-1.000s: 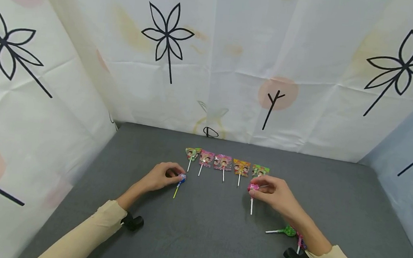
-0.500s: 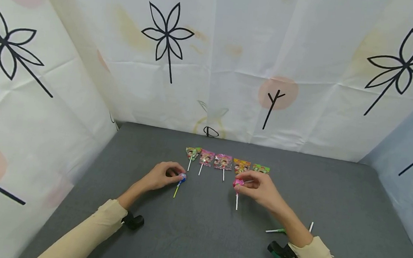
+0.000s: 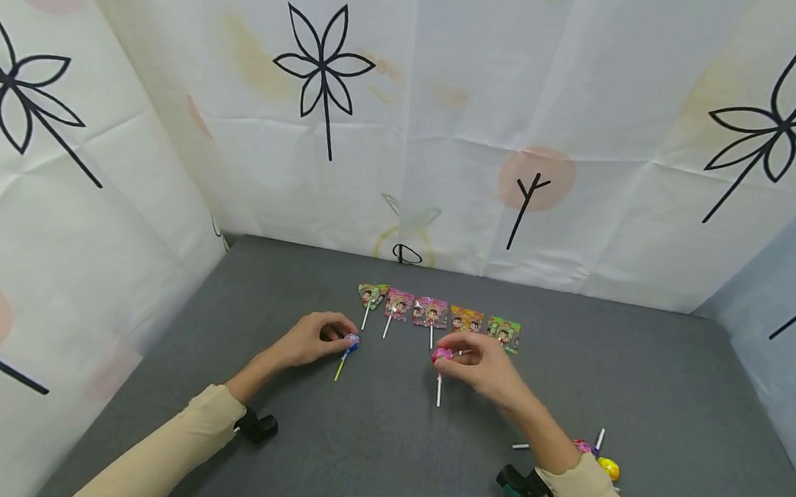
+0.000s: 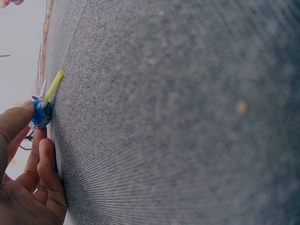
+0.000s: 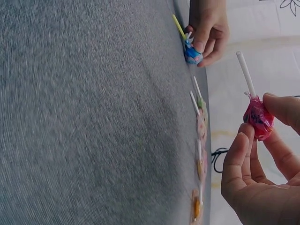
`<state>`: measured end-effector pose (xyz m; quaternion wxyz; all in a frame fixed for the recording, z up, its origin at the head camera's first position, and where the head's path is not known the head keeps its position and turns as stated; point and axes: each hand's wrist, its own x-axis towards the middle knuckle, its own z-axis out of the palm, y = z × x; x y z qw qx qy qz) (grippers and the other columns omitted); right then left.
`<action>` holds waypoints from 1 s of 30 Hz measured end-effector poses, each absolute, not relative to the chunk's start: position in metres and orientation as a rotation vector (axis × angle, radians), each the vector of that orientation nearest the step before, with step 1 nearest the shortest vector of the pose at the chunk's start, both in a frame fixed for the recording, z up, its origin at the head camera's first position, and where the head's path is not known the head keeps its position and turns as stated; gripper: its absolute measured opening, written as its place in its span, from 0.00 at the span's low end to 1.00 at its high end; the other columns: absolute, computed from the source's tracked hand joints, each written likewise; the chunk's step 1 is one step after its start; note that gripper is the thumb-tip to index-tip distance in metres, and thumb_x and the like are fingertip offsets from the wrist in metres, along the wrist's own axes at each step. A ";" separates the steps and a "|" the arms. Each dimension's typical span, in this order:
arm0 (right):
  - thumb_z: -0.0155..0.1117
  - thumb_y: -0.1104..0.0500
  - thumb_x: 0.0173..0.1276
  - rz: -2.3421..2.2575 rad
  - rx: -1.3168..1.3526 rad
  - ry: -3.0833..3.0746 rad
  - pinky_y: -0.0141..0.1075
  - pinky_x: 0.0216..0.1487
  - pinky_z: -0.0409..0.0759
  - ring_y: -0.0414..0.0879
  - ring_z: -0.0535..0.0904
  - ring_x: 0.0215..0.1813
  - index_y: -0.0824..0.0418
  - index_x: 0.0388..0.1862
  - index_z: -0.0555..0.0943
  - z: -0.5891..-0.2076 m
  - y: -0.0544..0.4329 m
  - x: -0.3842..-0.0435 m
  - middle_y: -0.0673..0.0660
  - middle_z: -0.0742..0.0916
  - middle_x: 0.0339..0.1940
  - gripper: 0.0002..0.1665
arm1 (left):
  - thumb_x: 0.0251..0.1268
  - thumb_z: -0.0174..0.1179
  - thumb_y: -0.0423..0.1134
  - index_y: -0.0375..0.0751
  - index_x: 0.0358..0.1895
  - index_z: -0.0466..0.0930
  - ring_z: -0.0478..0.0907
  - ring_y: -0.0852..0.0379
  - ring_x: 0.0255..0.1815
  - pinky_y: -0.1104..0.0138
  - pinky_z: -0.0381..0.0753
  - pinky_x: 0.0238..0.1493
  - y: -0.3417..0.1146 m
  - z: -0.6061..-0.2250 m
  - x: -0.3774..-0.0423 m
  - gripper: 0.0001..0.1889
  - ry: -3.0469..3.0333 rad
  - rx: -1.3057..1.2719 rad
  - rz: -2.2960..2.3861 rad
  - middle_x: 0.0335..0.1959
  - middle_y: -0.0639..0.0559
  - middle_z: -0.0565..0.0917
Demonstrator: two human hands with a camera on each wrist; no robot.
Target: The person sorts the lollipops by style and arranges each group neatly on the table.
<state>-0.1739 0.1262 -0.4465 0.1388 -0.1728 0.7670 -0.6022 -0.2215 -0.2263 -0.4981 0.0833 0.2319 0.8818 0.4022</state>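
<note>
My left hand (image 3: pixel 313 340) pinches the wrapped head of a blue lollipop (image 3: pixel 351 342) between thumb and fingers; its yellow stick points toward me, low over the table. In the left wrist view that blue lollipop (image 4: pixel 42 112) is close to the grey surface. My right hand (image 3: pixel 484 362) pinches a pink-red lollipop (image 5: pixel 258 119) by its wrapped head, white stick free. Behind both hands lies a row of flat-wrapped lollipops (image 3: pixel 430 312) in green, pink and orange, sticks toward me. The right hand covers part of the orange one's stick.
Beneath the right forearm lie several loose lollipops, among them a yellow one (image 3: pixel 609 468) and a pink one (image 3: pixel 582 445), partly hidden by the sleeve. The grey table (image 3: pixel 348 468) ends at a printed cloth backdrop (image 3: pixel 445 205) behind and at both sides.
My right hand has moved left with the pink-red lollipop, toward the left hand, uncovering the green-wrapped lollipop at the row's right end. The left hand has stayed in place with the blue lollipop.
</note>
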 end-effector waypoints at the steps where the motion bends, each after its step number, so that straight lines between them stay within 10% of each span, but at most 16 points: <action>1: 0.72 0.66 0.68 -1.740 -0.498 2.210 0.38 0.43 0.82 0.55 0.86 0.46 0.73 0.55 0.81 -0.448 0.125 -0.174 0.64 0.85 0.49 0.18 | 0.71 0.67 0.38 0.45 0.52 0.86 0.81 0.59 0.39 0.60 0.80 0.44 -0.226 -0.498 -0.221 0.10 2.632 0.685 1.198 0.43 0.55 0.84; 30: 0.73 0.68 0.66 -1.826 -0.505 2.081 0.37 0.44 0.82 0.53 0.86 0.44 0.73 0.53 0.82 -0.472 0.080 -0.177 0.64 0.86 0.47 0.18 | 0.71 0.67 0.39 0.44 0.52 0.86 0.81 0.58 0.40 0.59 0.81 0.45 -0.228 -0.501 -0.222 0.10 2.634 0.719 1.204 0.44 0.55 0.84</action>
